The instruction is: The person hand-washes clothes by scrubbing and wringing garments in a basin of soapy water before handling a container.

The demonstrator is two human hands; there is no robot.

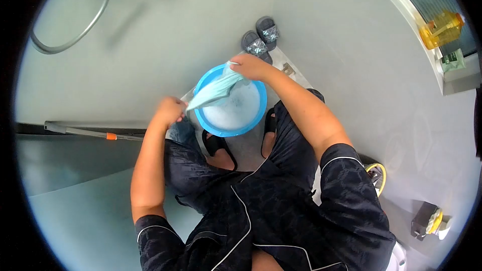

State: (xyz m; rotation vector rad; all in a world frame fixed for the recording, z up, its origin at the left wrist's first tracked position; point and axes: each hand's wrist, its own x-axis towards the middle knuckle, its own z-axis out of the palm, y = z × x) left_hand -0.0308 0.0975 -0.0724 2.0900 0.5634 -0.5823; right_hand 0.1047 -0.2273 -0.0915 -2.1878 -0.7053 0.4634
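A pale mint-green cloth (pixel 216 90) is stretched slantwise between my two hands over a blue basin (pixel 262 105). Foamy, whitish water (pixel 233 109) fills much of the basin. My left hand (pixel 171 110) is closed on the cloth's lower end, just outside the basin's left rim. At the far rim, my right hand (pixel 248 66) pinches the upper end. The cloth looks bunched into folds, and its exact kind cannot be made out. Both hands are above the water.
Dark slippers (pixel 258 40) stand in the corner beyond the basin. A grey hose (pixel 108 0) loops at upper left, and a grey bar (pixel 80 130) runs along the left wall. Bottles including a yellow one (pixel 441 31) stand on the right ledge. Dark jeans-like fabric (pixel 183 133) lies beside the basin.
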